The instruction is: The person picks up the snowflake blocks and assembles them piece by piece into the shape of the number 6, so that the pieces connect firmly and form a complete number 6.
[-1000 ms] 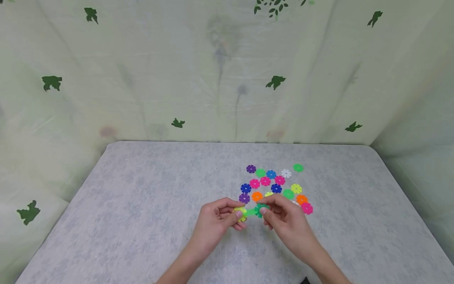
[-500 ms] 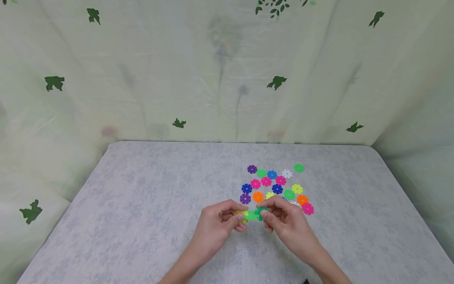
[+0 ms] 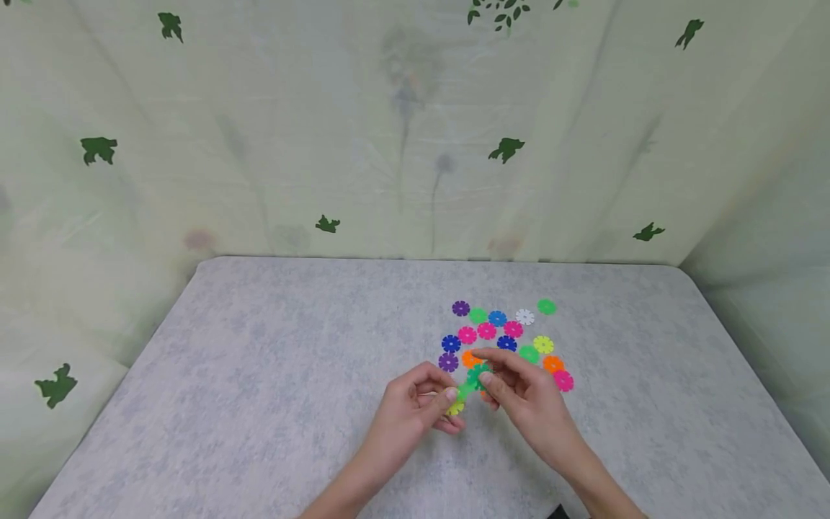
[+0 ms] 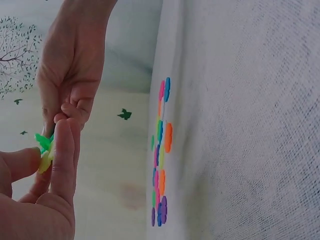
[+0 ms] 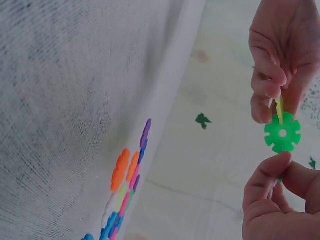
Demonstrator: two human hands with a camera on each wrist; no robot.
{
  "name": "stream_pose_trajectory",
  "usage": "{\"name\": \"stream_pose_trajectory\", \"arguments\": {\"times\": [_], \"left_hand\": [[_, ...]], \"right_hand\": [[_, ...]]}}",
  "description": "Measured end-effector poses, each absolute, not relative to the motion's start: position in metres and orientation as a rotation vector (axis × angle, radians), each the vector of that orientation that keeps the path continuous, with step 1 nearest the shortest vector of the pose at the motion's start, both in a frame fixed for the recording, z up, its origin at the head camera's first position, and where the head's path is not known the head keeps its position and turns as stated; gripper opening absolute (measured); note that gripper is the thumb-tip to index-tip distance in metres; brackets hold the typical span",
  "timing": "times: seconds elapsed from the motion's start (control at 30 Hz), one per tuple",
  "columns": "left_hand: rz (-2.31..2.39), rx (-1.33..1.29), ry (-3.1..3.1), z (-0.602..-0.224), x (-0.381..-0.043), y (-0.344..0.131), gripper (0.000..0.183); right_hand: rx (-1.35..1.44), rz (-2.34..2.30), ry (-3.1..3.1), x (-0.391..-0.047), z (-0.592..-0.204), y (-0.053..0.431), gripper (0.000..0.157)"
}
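Three notched plastic discs are joined in a short chain, held above the table between both hands. My left hand (image 3: pixel 415 407) pinches the yellow disc (image 3: pixel 456 409) between thumb and fingers. At the other end, my right hand (image 3: pixel 528 407) pinches the darker green disc (image 3: pixel 477 376). The bright green disc (image 5: pixel 291 139) links them and faces the right wrist view, its slots and centre hole visible. There the yellow disc (image 5: pixel 280 110) appears edge-on, slotted into its upper side. Fingers cover most of the darker green disc. From the left wrist, the yellow disc (image 4: pixel 45 163) is partly hidden by fingers.
Several loose discs lie flat behind and right of the hands, among them purple (image 3: pixel 448 362), pink (image 3: pixel 486 331), white (image 3: pixel 524 317) and orange (image 3: pixel 553 365) ones. The grey table (image 3: pixel 292 360) ends at a patterned curtain (image 3: pixel 259 144). A small black object (image 3: pixel 558 512) shows at the front edge.
My left hand has moved right, closer to the right hand. The joined discs have swung from nearly level to slanted, with the right end higher. Both hands keep their hold.
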State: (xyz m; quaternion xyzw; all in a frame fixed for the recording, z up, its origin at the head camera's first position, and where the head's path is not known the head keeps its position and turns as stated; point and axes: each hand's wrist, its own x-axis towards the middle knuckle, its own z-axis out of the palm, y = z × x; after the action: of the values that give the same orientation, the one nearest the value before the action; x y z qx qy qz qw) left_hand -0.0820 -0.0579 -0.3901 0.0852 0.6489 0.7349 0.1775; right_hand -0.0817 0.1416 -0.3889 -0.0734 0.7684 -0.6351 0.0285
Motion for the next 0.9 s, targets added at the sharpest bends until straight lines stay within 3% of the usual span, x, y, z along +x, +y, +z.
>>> {"name": "stream_pose_trajectory", "arguments": {"times": [0.23, 0.5, 0.7, 0.9], "left_hand": [[2.033, 0.219, 1.754, -0.395, -0.085, -0.057, 0.027], [1.935, 0.257, 1.922, -0.393, -0.086, -0.058, 0.019], [1.956, 0.177, 1.984, -0.391, -0.089, -0.063, 0.019], [1.997, 0.077, 1.967, -0.39, -0.093, -0.067, 0.017]], "right_hand": [[-0.198, -1.963, 2.239, -0.08, -0.392, 0.137, 0.022], [-0.299, -1.927, 2.281, -0.081, -0.393, 0.144, 0.02], [-0.183, -1.86, 2.364, -0.089, -0.389, 0.159, 0.021], [-0.252, -1.65, 2.489, -0.101, -0.395, 0.172, 0.02]]}}
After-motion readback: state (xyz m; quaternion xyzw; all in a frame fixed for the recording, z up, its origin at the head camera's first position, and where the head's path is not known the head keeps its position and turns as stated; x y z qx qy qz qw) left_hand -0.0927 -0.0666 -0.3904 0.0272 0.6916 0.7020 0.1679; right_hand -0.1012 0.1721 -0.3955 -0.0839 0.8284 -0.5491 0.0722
